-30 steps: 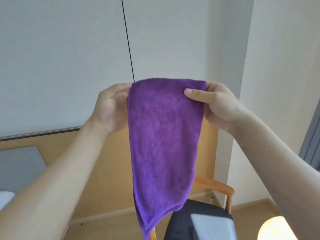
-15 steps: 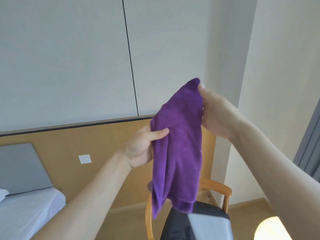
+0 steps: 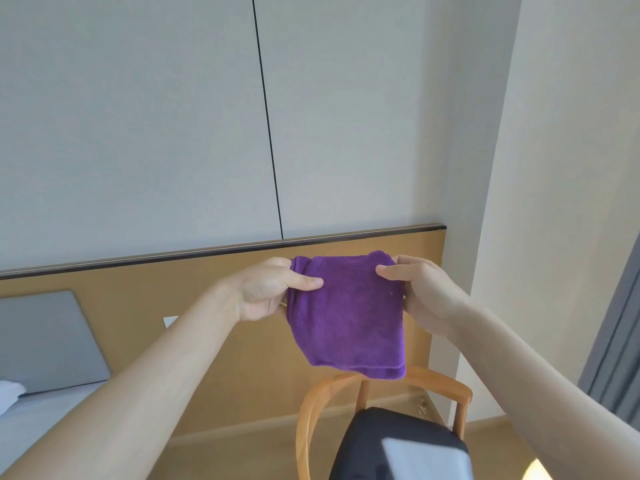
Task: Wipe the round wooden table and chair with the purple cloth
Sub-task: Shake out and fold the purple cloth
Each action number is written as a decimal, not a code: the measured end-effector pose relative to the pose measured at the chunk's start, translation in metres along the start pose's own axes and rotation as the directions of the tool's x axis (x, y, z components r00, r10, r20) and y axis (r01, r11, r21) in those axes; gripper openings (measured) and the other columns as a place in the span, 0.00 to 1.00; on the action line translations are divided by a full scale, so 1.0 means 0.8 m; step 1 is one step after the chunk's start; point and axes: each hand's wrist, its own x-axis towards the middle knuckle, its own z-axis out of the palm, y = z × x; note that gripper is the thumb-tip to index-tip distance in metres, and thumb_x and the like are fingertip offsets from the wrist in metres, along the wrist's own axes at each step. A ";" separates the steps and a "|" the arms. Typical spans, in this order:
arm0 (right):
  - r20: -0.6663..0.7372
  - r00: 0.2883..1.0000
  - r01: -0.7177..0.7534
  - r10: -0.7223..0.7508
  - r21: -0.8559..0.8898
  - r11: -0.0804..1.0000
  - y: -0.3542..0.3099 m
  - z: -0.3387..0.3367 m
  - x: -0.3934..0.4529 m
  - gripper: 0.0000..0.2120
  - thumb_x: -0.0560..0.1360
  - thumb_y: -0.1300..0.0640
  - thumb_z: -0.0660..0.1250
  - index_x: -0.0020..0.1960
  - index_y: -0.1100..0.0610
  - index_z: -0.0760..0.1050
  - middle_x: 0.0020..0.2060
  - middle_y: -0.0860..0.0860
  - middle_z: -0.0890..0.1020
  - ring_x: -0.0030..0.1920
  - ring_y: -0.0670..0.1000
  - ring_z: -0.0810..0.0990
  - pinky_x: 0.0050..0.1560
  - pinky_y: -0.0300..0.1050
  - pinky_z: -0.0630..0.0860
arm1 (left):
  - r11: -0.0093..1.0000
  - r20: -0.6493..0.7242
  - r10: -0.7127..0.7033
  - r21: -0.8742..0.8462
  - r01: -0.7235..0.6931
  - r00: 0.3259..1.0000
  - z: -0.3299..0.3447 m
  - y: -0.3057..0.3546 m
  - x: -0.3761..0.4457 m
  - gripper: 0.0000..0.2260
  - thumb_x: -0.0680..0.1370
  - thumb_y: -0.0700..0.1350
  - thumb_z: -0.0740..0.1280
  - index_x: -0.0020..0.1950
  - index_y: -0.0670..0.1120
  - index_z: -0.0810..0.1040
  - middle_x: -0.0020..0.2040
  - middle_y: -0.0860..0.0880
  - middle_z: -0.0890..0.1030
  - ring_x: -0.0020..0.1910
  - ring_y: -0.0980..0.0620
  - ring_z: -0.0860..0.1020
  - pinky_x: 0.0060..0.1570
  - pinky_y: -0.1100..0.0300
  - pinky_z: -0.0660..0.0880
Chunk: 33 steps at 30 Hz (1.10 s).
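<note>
The purple cloth (image 3: pixel 349 317), folded, hangs in mid-air above one wooden armchair (image 3: pixel 381 393) with a dark seat cushion — the left hand (image 3: pixel 266 292) and right hand (image 3: pixel 419 292) each pinch a top corner. Behind: a grey panelled wall (image 3: pixel 138 133), a wooden headboard (image 3: pixel 207 341), one bed (image 3: pixel 38 410). No writing is legible.

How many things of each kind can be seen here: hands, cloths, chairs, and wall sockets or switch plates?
Hands: 2, the left hand and the right hand
Purple cloth: 1
Wooden chair: 1
White wall plate: 1, partly hidden by the left forearm
Total: 5
</note>
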 end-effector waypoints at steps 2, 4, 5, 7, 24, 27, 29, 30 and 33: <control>-0.065 0.997 0.036 -0.035 0.011 0.999 -0.001 0.001 -0.001 0.04 0.77 0.64 0.69 0.44 0.57 0.79 0.38 0.50 0.84 0.40 0.50 0.81 0.39 0.43 0.77 | 1.000 -0.041 -0.008 0.023 0.009 0.999 -0.006 0.007 0.000 0.14 0.77 0.41 0.74 0.62 0.42 0.83 0.55 0.45 0.85 0.49 0.49 0.84 0.47 0.55 0.80; -0.120 0.990 0.073 -0.072 0.002 0.997 0.000 0.003 -0.002 0.03 0.77 0.64 0.70 0.47 0.58 0.80 0.38 0.50 0.86 0.38 0.50 0.82 0.38 0.44 0.79 | 1.000 -0.108 0.015 -0.001 -0.015 0.994 -0.009 0.012 0.001 0.11 0.76 0.38 0.74 0.58 0.42 0.84 0.54 0.44 0.86 0.47 0.50 0.84 0.48 0.56 0.80; -0.157 0.983 0.089 -0.094 -0.041 0.995 0.001 0.004 -0.004 0.03 0.77 0.63 0.71 0.50 0.58 0.79 0.40 0.51 0.86 0.39 0.50 0.83 0.41 0.47 0.81 | 0.999 -0.146 0.030 -0.022 -0.034 0.989 -0.008 0.014 0.001 0.11 0.75 0.37 0.74 0.57 0.41 0.85 0.55 0.42 0.86 0.47 0.50 0.84 0.49 0.55 0.80; -0.266 0.951 0.099 -0.158 -0.223 0.970 0.003 0.005 -0.004 0.08 0.77 0.58 0.72 0.55 0.53 0.77 0.43 0.54 0.87 0.39 0.51 0.84 0.43 0.51 0.81 | 0.995 -0.234 0.055 -0.063 -0.071 0.971 -0.002 0.017 0.002 0.16 0.74 0.36 0.75 0.61 0.38 0.81 0.59 0.38 0.84 0.50 0.47 0.84 0.52 0.51 0.79; -0.020 0.929 0.116 -0.371 -0.933 0.340 0.013 -0.004 -0.014 0.07 0.74 0.49 0.74 0.50 0.48 0.80 0.48 0.45 0.72 0.51 0.50 0.74 0.46 0.44 0.70 | 0.657 -0.269 0.256 0.753 0.037 0.929 0.048 0.001 0.015 0.10 0.72 0.37 0.73 0.46 0.49 0.78 0.51 0.48 0.75 0.31 0.46 0.83 0.25 0.52 0.80; -0.063 0.940 0.120 -0.336 -0.860 0.497 -0.004 -0.028 -0.024 0.09 0.72 0.48 0.76 0.38 0.49 0.78 0.42 0.45 0.76 0.45 0.51 0.77 0.40 0.43 0.72 | 0.649 -0.182 0.322 0.757 -0.077 0.929 0.033 0.008 0.013 0.04 0.71 0.44 0.74 0.38 0.48 0.81 0.47 0.51 0.77 0.38 0.49 0.82 0.30 0.60 0.77; -0.059 0.967 0.161 -0.246 -0.606 0.779 -0.016 -0.043 -0.038 0.07 0.72 0.51 0.76 0.44 0.54 0.83 0.42 0.50 0.86 0.46 0.57 0.84 0.47 0.47 0.81 | 0.814 -0.075 0.321 0.532 -0.234 0.944 0.027 0.012 0.007 0.02 0.74 0.43 0.75 0.43 0.46 0.84 0.43 0.49 0.84 0.40 0.48 0.84 0.38 0.57 0.79; -0.045 0.975 0.174 -0.218 -0.456 0.873 -0.020 -0.047 -0.047 0.09 0.72 0.52 0.75 0.48 0.56 0.85 0.46 0.52 0.88 0.50 0.57 0.86 0.52 0.50 0.83 | 0.879 -0.054 0.331 0.380 -0.288 0.942 0.029 0.012 0.003 0.02 0.75 0.42 0.75 0.46 0.45 0.85 0.43 0.47 0.85 0.40 0.47 0.84 0.38 0.57 0.80; -0.046 0.985 0.155 -0.166 -0.184 0.970 -0.021 -0.049 -0.075 0.08 0.75 0.55 0.74 0.53 0.56 0.85 0.52 0.54 0.87 0.52 0.54 0.86 0.52 0.49 0.83 | 0.952 -0.087 0.301 -0.025 -0.304 0.950 0.058 0.000 0.000 0.05 0.73 0.46 0.74 0.45 0.47 0.86 0.39 0.44 0.82 0.33 0.45 0.81 0.26 0.58 0.74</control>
